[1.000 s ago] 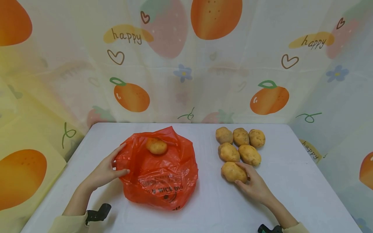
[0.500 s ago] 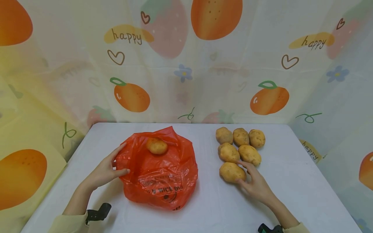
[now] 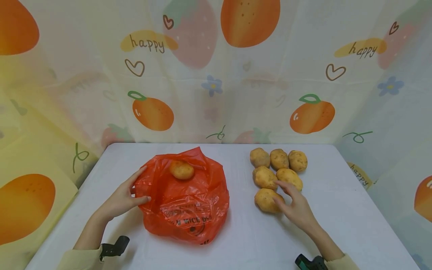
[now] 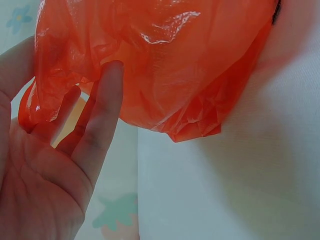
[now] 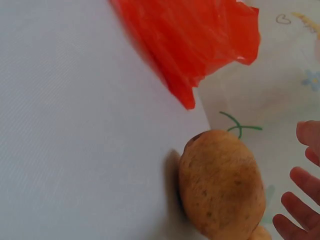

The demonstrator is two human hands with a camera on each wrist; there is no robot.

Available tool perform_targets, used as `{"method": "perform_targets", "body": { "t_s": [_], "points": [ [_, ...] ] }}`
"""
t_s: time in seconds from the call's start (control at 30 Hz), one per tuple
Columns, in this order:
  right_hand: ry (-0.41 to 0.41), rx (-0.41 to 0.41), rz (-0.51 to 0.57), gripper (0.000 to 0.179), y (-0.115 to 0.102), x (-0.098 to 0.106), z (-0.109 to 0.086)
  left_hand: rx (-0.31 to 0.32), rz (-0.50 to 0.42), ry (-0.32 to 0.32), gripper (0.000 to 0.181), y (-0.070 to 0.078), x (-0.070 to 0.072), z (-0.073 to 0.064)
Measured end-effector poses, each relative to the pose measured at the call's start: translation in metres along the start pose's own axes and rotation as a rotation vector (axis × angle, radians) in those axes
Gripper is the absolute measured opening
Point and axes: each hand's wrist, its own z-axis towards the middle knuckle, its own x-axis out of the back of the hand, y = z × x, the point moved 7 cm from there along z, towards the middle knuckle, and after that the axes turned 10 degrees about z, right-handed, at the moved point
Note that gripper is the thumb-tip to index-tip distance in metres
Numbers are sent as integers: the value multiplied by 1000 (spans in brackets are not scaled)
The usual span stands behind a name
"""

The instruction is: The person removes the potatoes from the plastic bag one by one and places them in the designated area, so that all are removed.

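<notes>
A red plastic bag (image 3: 192,202) with dark print lies on the left half of the table, its mouth spread and one potato (image 3: 182,170) inside. My left hand (image 3: 118,202) holds the bag's left edge, thumb in front and fingers behind; the left wrist view shows the fingers (image 4: 102,115) against the film. On the right sits a group of several potatoes (image 3: 289,178). Nearest to me in it is a potato (image 3: 266,200), also large in the right wrist view (image 5: 222,185). My right hand (image 3: 298,210) hovers beside it, fingers spread and holding nothing.
A white table (image 3: 243,240) carries everything. Behind it hangs a printed cloth backdrop (image 3: 229,108) with fruit pictures. Black wrist devices (image 3: 114,245) sit on both forearms.
My right hand has let go of the nearest potato and drawn slightly up and right, its fingers wider apart. That potato shifted a little to the left. My left hand and the bag stayed put.
</notes>
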Motion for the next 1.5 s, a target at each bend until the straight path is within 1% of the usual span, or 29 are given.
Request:
{"method": "perform_targets", "body": {
  "t_s": [0.1,0.17,0.37,0.43,0.5,0.6,0.7,0.77,0.93,1.1,1.4,1.5],
  "points": [
    [18,11,30,44,-18,1,7,-1,-1,1,85,0,0,0],
    [19,16,79,41,-28,0,12,-3,-4,1,85,0,0,0],
    [-18,-13,217,34,-46,-9,22,-8,-7,1,85,1,0,0],
    [-34,-16,247,33,-57,-13,26,-7,-3,2,85,1,0,0],
    [-52,-8,273,33,-58,-18,29,-6,3,3,85,1,0,0],
    [-79,10,285,34,-54,-27,32,-5,2,4,85,0,0,0],
    [-93,5,289,34,-50,-37,36,-6,-1,5,85,0,0,0],
    [-109,7,297,33,-52,-42,40,-7,-4,4,85,0,0,0],
    [-133,31,331,32,-67,-51,50,-5,-3,2,85,0,0,0],
    [-162,19,339,31,-83,-60,60,-5,0,3,85,1,0,0],
    [-159,28,386,31,-111,-75,77,-13,-2,4,85,2,-1,0],
    [-166,35,403,30,-124,-80,81,-18,8,8,85,3,-1,0]
  ]
}}
